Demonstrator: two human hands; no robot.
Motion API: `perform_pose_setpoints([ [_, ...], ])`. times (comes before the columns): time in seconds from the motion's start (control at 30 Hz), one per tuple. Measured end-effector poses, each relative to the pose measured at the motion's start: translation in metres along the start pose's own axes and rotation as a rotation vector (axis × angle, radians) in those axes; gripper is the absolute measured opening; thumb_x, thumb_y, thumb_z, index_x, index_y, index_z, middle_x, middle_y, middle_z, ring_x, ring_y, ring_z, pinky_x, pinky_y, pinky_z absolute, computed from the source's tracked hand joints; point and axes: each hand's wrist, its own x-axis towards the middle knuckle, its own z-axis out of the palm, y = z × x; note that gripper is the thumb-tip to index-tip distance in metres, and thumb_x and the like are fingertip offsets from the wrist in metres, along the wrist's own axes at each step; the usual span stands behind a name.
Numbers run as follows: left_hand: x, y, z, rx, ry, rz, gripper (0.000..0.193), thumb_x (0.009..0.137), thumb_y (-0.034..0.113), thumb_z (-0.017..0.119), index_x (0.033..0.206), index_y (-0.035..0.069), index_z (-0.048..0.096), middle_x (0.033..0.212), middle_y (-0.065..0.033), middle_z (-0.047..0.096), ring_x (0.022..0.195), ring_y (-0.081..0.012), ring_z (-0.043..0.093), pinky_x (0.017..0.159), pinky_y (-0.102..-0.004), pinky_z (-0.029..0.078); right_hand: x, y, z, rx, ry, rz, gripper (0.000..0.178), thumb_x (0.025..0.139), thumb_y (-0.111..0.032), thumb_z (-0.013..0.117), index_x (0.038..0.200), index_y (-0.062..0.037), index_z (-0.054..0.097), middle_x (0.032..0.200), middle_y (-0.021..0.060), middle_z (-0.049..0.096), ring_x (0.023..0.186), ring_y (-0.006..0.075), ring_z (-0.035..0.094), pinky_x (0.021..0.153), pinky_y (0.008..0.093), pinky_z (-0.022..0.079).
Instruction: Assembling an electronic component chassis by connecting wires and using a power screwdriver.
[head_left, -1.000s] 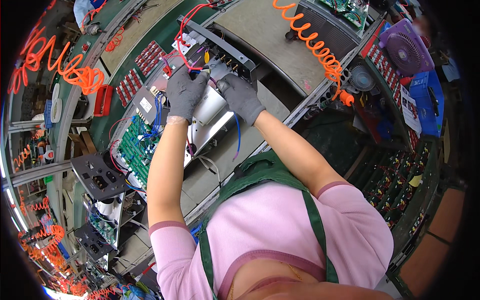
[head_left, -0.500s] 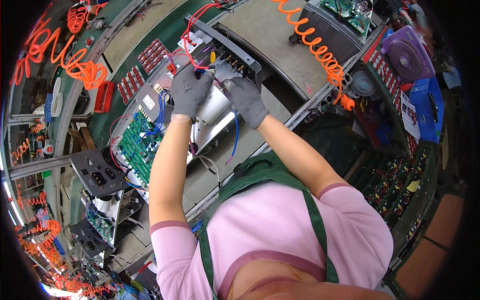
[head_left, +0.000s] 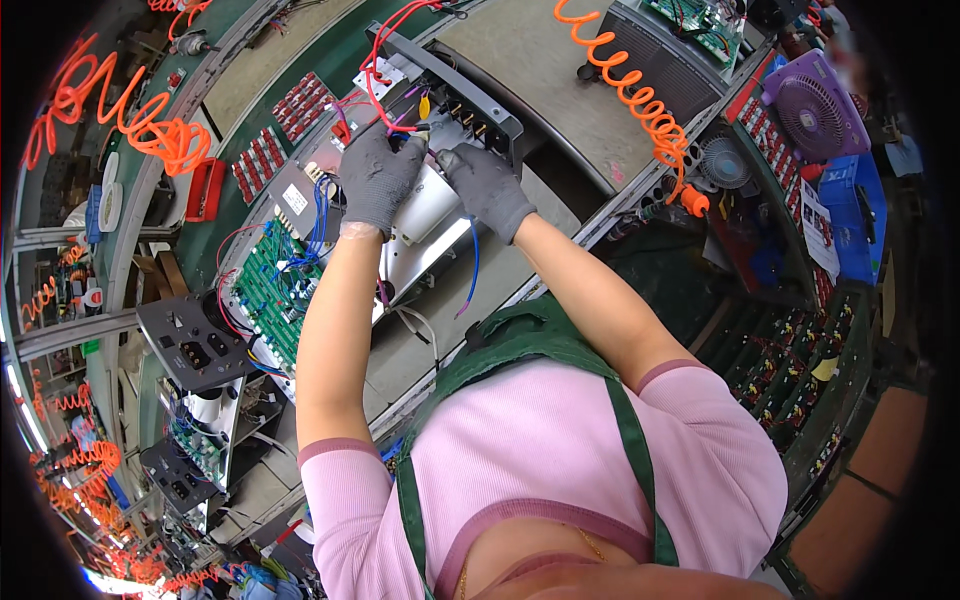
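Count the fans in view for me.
2: a purple fan at upper right, and a smaller blue-gray fan to its lower left. Others may be hidden.

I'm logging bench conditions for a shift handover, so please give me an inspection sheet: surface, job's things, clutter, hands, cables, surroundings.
Surface: grey worktop, pink mark on it.
Job's things: opened electronic unit with a white cylinder, green circuit board and dark end panel.
Clutter: red tray and rows of small red parts left of the unit.
Hands: left hand and right hand grey-gloved, close together by the cylinder; exact grip unclear.
Cables: red leads above the left hand; blue lead hanging below the right; orange coiled hose.
Surroundings: purple fan, blue bin.
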Motion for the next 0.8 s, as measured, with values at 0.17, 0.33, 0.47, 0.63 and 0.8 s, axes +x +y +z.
perform_pose_setpoints([
  [0.17, -0.001, 0.004, -0.004, 0.008, -0.022, -0.020, 0.042, 0.077, 0.044, 0.069, 0.087, 0.003, 0.068, 0.076, -0.0173, 0.067, 0.073, -0.0326, 0.065, 0.067, -0.0401, 0.048, -0.014, -0.011, -0.008, 0.314, -0.064, 0.159, 0.040, 0.093, -0.041, 0.047, 0.102, -0.0048, 0.062, 0.092, 0.0235, 0.063, 0.085, 0.0387, 0.061, 0.075, 0.0425, 0.048],
  [0.33, -0.001, -0.001, -0.002, -0.009, 0.008, 0.014, 0.043, 0.077, 0.044, 0.069, 0.086, 0.002, 0.068, 0.076, -0.0182, 0.066, 0.074, -0.0331, 0.065, 0.068, -0.0403, 0.048, -0.007, -0.006, -0.002, 0.085, 0.013, 0.022, 0.040, 0.092, -0.040, 0.050, 0.102, -0.0034, 0.062, 0.091, 0.0226, 0.063, 0.084, 0.0354, 0.062, 0.076, 0.0407, 0.048],
  [0.47, 0.000, 0.002, -0.003, 0.007, -0.014, 0.003, 0.043, 0.077, 0.044, 0.068, 0.087, 0.003, 0.067, 0.077, -0.0184, 0.066, 0.075, -0.0331, 0.065, 0.068, -0.0404, 0.048, -0.006, -0.004, 0.006, 0.183, 0.147, -0.054, 0.039, 0.090, -0.039, 0.054, 0.099, -0.0015, 0.062, 0.091, 0.0221, 0.063, 0.084, 0.0345, 0.061, 0.075, 0.0403, 0.048],
  [0.63, -0.002, 0.004, -0.005, -0.032, -0.002, -0.005, 0.043, 0.077, 0.044, 0.068, 0.086, 0.002, 0.067, 0.078, -0.0184, 0.066, 0.075, -0.0336, 0.064, 0.069, -0.0407, 0.048, -0.013, -0.008, 0.003, 0.231, 0.140, 0.069, 0.033, 0.089, -0.031, 0.056, 0.099, -0.0014, 0.065, 0.094, 0.0211, 0.064, 0.086, 0.0342, 0.061, 0.079, 0.0383, 0.047],
  [0.8, -0.002, 0.003, -0.004, -0.006, 0.021, 0.013, 0.043, 0.076, 0.044, 0.069, 0.086, 0.002, 0.067, 0.078, -0.0187, 0.066, 0.075, -0.0332, 0.065, 0.069, -0.0404, 0.048, -0.023, 0.004, 0.005, 0.278, 0.119, -0.009, 0.028, 0.088, -0.024, 0.055, 0.105, -0.0049, 0.067, 0.095, 0.0199, 0.065, 0.091, 0.0336, 0.060, 0.083, 0.0383, 0.047],
])
